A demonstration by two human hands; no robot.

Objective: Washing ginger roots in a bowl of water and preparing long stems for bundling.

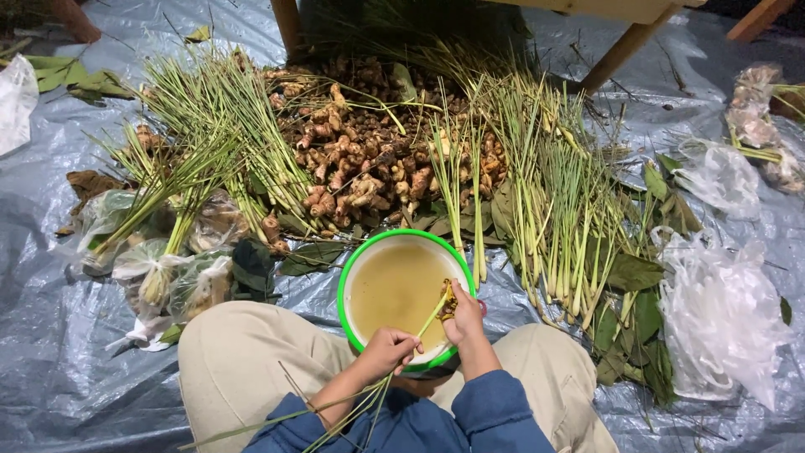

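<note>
A: The lemongrass stalk [432,323] sits over the green-rimmed basin [345,285] of cloudy water, its root end pinched in the right hand [463,323]

B: And the left hand [387,351] clasps the stem lower down; a firm hold there should steady the stalk

A: Ginger roots [360,159] and lemongrass bundles [553,218] lie just beyond, on the plastic sheet [50,252]

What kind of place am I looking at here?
Likely an informal produce-sorting spot on the ground: a plastic sheet covers the floor, heaped with lemongrass stalks and ginger-like roots.
</note>
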